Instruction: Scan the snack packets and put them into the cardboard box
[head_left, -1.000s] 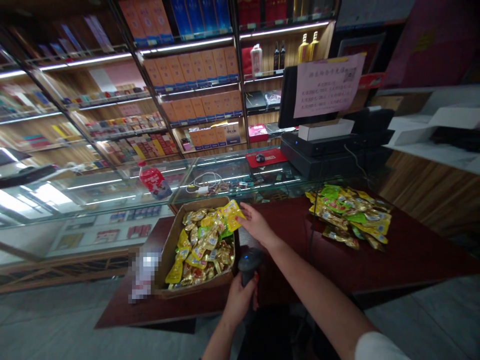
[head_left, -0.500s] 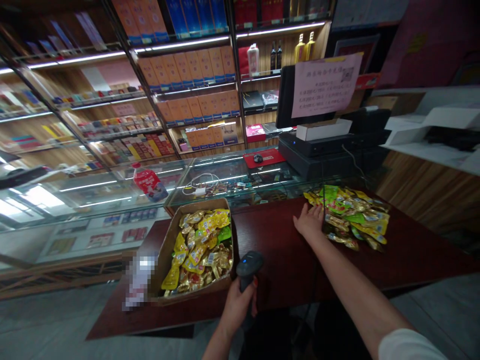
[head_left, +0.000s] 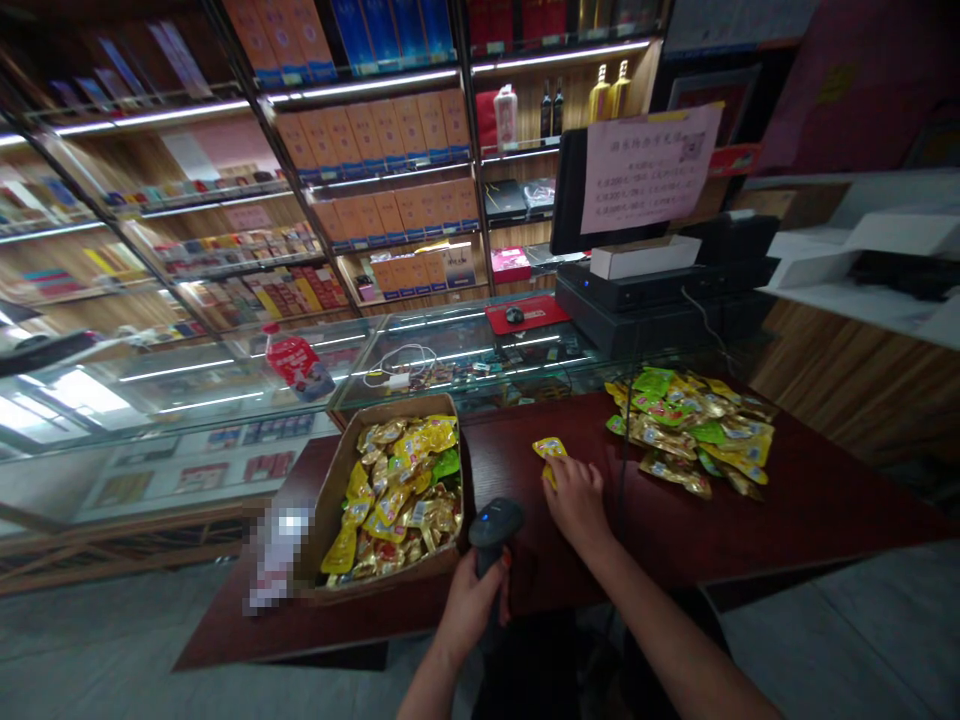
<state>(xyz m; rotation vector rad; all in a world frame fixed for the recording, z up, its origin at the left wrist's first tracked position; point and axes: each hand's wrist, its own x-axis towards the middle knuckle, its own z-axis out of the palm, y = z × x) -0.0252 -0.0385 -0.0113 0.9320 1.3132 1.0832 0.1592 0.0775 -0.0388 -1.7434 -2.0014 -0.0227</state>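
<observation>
A yellow packet [head_left: 550, 447] lies at the fingertips of the right hand [head_left: 580, 505], over the bare stretch of table [head_left: 499, 455] between box and pile. That hand is narrowed, fingers bent around the packet's near end. The left hand [head_left: 471, 612] is wrapped around the handle of a scanner [head_left: 495, 525], just beside the box's near right corner; whether a finger presses the trigger, I cannot tell.

To the left, the box [head_left: 337, 480] holds many gold, yellow and green packets, heaped near its rim. To the right, a loose pile [head_left: 697, 430] of similar packets lies on the table. So the packets seem part-sorted into two groups, with this one in neither; both heaps are large. Beyond, a bottle [head_left: 298, 365] and a mouse [head_left: 514, 314] sit on the glass counter [head_left: 352, 350].
</observation>
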